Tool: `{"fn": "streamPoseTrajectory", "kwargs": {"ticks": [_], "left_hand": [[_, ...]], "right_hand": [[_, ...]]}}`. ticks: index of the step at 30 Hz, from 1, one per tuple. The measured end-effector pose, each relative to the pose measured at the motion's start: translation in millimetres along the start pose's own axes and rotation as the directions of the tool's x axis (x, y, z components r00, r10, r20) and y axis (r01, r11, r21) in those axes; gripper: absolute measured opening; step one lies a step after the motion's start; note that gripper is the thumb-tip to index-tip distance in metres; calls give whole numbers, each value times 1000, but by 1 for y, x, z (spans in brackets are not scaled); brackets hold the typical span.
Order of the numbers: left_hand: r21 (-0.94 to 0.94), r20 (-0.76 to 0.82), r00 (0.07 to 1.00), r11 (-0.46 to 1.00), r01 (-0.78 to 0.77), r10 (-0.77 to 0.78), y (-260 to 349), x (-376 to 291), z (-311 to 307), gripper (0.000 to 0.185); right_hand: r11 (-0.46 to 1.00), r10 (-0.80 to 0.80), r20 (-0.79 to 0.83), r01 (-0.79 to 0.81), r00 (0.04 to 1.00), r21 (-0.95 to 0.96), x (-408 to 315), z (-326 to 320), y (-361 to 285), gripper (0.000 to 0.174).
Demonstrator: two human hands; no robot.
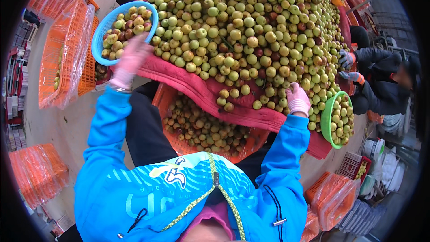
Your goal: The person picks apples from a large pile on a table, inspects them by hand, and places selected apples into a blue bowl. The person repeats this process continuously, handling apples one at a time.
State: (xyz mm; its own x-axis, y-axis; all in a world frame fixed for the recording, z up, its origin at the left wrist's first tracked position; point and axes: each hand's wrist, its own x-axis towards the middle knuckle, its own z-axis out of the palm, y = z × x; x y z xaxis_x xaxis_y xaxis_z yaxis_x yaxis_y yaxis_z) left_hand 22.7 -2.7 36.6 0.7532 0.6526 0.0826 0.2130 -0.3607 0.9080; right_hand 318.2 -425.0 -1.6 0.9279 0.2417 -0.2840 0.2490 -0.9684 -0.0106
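A large heap of green and reddish jujube-like fruits (248, 23) lies on a red quilted cloth (198, 84). My left hand (132, 57), in a pink glove and blurred, is at the lower right rim of a blue plastic basket (95, 45) holding such fruits; whether it holds one is hidden. My right hand (297, 98), also gloved in pink, touches the near edge of the heap, its fingers curled among fruits; its grip is unclear. A green plastic basket (326, 121) of fruits leans tilted to its right. Below the cloth, an orange crate (171, 143) with more fruits stands between the legs.
Orange plastic-wrapped crates (67, 50) stand at the left, with another wrapped stack (38, 174) lower left and more (336, 201) lower right. A co-worker in dark clothing (383, 80) sits at the right, gloved hands at the heap. A red crate (352, 166) and buckets (373, 148) stand nearby.
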Motion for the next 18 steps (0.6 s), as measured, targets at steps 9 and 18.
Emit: {"fn": "streamPoseTrajectory", "kwargs": {"ticks": [9,18], "left_hand": [[873,212,839,483,67,-501,-36,33,117,75],[658,264,920,751,46,-288,-68,26,158,87]], "right_hand": [[965,-150,277,80,949,248,22,38,46,64],[868,-361,163,268,918,418,7,54,25,72]]}}
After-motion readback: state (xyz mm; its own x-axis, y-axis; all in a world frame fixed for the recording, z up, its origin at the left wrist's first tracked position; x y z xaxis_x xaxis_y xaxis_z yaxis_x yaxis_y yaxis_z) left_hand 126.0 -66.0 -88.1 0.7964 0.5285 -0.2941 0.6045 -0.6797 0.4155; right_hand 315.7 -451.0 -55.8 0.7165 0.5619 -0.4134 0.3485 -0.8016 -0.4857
